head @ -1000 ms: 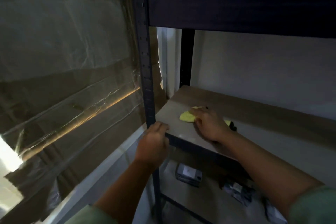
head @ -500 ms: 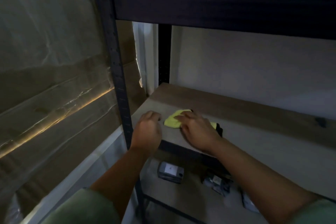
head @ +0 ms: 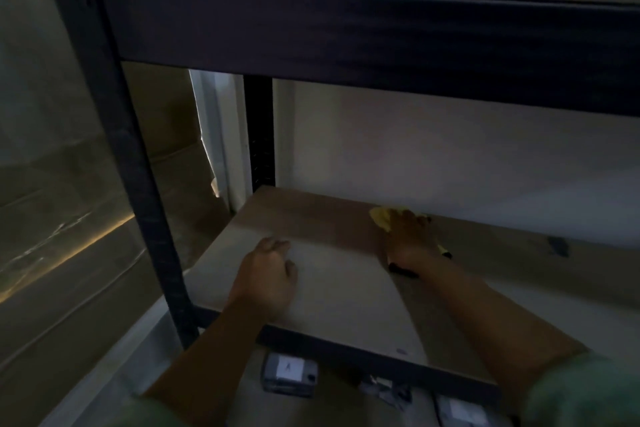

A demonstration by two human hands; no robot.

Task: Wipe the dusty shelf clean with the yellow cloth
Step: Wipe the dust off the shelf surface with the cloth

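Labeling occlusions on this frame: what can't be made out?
- Cloth, head view: mostly hidden under the right hand; only its edges show.
- Dust on the shelf: too dim to tell.
- Boxes below: labels blurred, partly hidden by the shelf's front rail and arms.
- Left hand: fingers foreshortened, contact with the shelf unclear.

We are seeing the yellow cloth (head: 381,217) lying bunched near the back edge of the shelf (head: 332,288), close to the wall, with most of it hidden so that only its far-left corner and a sliver at the right are showing. The shelf is sitting level, a pale brown board in a dark metal frame.
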